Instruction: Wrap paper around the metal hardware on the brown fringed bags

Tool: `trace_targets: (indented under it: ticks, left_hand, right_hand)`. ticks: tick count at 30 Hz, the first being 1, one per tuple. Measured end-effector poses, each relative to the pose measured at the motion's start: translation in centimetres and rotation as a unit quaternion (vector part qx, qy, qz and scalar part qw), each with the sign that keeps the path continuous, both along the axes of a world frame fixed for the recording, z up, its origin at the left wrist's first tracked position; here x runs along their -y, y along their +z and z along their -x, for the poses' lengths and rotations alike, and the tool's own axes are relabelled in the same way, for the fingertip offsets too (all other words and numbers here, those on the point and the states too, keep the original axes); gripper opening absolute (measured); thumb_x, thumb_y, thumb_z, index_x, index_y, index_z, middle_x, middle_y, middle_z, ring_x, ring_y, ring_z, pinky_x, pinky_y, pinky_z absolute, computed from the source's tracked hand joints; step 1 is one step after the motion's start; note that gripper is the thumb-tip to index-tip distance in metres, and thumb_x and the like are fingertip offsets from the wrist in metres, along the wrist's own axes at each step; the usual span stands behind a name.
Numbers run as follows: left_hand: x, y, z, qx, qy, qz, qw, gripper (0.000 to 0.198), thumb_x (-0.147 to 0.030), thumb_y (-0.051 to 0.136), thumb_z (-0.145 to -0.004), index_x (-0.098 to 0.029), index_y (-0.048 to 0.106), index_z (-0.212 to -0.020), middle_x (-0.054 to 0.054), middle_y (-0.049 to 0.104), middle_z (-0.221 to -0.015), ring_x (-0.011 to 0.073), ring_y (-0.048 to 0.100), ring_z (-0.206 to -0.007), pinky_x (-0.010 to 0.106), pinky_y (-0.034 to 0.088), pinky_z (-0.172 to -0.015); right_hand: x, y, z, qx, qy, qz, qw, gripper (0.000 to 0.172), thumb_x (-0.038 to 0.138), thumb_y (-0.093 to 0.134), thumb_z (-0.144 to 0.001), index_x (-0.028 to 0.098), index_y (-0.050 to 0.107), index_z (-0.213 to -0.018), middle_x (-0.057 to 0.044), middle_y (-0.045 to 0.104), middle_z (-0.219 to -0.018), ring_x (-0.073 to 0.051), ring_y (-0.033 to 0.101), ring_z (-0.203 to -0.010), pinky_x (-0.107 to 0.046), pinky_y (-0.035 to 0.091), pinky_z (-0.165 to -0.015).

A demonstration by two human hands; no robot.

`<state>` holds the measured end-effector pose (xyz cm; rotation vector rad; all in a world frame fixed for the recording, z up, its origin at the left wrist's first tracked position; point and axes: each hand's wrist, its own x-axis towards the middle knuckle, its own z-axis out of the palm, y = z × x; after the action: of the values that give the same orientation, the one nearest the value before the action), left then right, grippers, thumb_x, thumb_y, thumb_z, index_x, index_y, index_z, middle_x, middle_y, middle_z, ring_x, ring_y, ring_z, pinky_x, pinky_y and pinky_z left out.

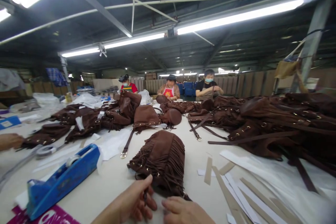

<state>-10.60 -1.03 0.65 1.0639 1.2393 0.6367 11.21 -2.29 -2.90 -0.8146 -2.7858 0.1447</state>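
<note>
A brown fringed bag (165,157) with metal eyelets lies on the pale table (112,182), right in front of me. My left hand (138,199) is at the bag's near left edge, its thumb and forefinger closed on a dark cord by the eyelets. Just right of it, my right hand (183,211) is low over the table below the bag, fingers loosely spread and partly cut off by the frame's lower edge. Nothing shows in it.
A blue tape dispenser (63,182) stands at the left. Brown bags (262,122) are heaped at the right and back left. Paper strips (236,196) lie at the right. Another person's hand (10,141) is at the far left; people (208,87) sit across the table.
</note>
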Motion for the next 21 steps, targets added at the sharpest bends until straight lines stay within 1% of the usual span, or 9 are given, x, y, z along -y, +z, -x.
trace_targets:
  ticks: [2,4,7,10,12,13,16,19,21]
  left_hand:
    - [-0.4,-0.5,-1.2,-0.001,0.041,-0.051,0.998,0.054,-0.066,0.065,-0.067,-0.018,0.048,-0.084,0.005,0.066,-0.06,0.0147,0.059,-0.041,0.016,0.029,-0.031]
    - [-0.8,-0.7,-2.2,0.017,0.07,-0.068,0.995,0.041,-0.051,0.069,-0.071,-0.017,0.049,-0.081,0.003,0.065,-0.056,0.0134,0.058,-0.04,0.016,0.033,-0.032]
    - [-0.9,-0.9,-3.0,0.137,0.073,0.039,0.987,0.029,-0.041,0.061,-0.084,-0.012,0.054,-0.083,0.007,0.068,-0.066,0.0104,0.061,-0.047,0.015,0.04,-0.038]
    - [-1.0,-1.5,-3.3,0.265,0.027,0.166,0.949,0.032,-0.039,0.056,-0.088,-0.008,0.058,-0.084,0.01,0.069,-0.071,0.0106,0.063,-0.049,0.015,0.044,-0.039]
    - [-1.1,-2.0,-3.2,0.307,-0.01,0.2,0.931,0.033,-0.039,0.053,-0.089,-0.006,0.06,-0.083,0.011,0.069,-0.071,0.0133,0.065,-0.051,0.018,0.047,-0.04]
    - [-1.3,-2.3,-3.1,0.316,-0.026,0.207,0.925,0.033,-0.038,0.052,-0.088,-0.006,0.06,-0.084,0.012,0.07,-0.072,0.0147,0.066,-0.054,0.018,0.048,-0.041]
    - [-1.4,-2.9,-2.7,0.311,-0.077,0.205,0.925,0.031,-0.031,0.052,-0.083,-0.002,0.063,-0.087,0.016,0.071,-0.076,0.0182,0.069,-0.059,0.02,0.051,-0.042]
    - [-0.9,-3.2,-2.2,0.303,-0.126,0.162,0.93,0.03,-0.028,0.056,-0.075,-0.001,0.065,-0.087,0.019,0.072,-0.079,0.0204,0.07,-0.058,0.021,0.051,-0.04]
    - [-0.4,-3.2,-2.0,0.304,-0.128,0.14,0.934,0.03,-0.029,0.059,-0.071,-0.002,0.065,-0.084,0.02,0.072,-0.079,0.0209,0.07,-0.056,0.021,0.05,-0.038]
  right_hand:
    - [-1.0,0.8,0.5,0.033,-0.034,-0.034,0.998,0.006,0.025,0.065,-0.082,0.024,0.067,-0.088,-0.003,0.068,-0.109,-0.02,0.065,-0.091,-0.023,0.051,-0.076]
    - [-1.8,1.3,0.2,0.016,-0.102,-0.015,0.995,0.02,0.019,0.063,-0.079,0.024,0.065,-0.098,-0.004,0.067,-0.112,-0.021,0.064,-0.092,-0.024,0.05,-0.078]
    - [-2.6,1.9,-0.6,-0.029,-0.197,0.022,0.98,0.032,0.01,0.054,-0.079,0.023,0.064,-0.107,-0.004,0.068,-0.109,-0.022,0.061,-0.101,-0.028,0.045,-0.086]
    - [-3.0,2.4,-0.5,-0.017,-0.226,0.028,0.974,0.025,0.008,0.048,-0.082,0.021,0.067,-0.092,-0.004,0.07,-0.095,-0.021,0.063,-0.093,-0.027,0.045,-0.078]
    - [-3.1,3.0,0.3,-0.018,-0.204,-0.01,0.979,0.022,0.01,0.048,-0.086,0.021,0.066,-0.091,-0.003,0.069,-0.09,-0.02,0.063,-0.087,-0.027,0.045,-0.074]
    - [-3.2,3.3,0.8,-0.029,-0.181,-0.043,0.982,0.022,0.012,0.048,-0.088,0.022,0.066,-0.098,-0.004,0.069,-0.095,-0.02,0.062,-0.09,-0.028,0.044,-0.076]
    - [-3.9,4.4,2.2,-0.06,-0.084,-0.138,0.985,0.034,0.021,0.05,-0.092,0.027,0.054,-0.125,-0.008,0.057,-0.128,-0.025,0.049,-0.118,-0.036,0.038,-0.094]
    - [-5.2,5.2,3.2,-0.032,0.01,-0.141,0.989,0.046,0.036,0.055,-0.089,0.031,0.046,-0.134,-0.011,0.04,-0.146,-0.03,0.035,-0.131,-0.043,0.033,-0.099]
    - [-6.0,5.5,3.9,-0.006,0.031,-0.117,0.993,0.039,0.038,0.055,-0.089,0.034,0.051,-0.128,-0.008,0.045,-0.141,-0.028,0.042,-0.124,-0.042,0.035,-0.093]
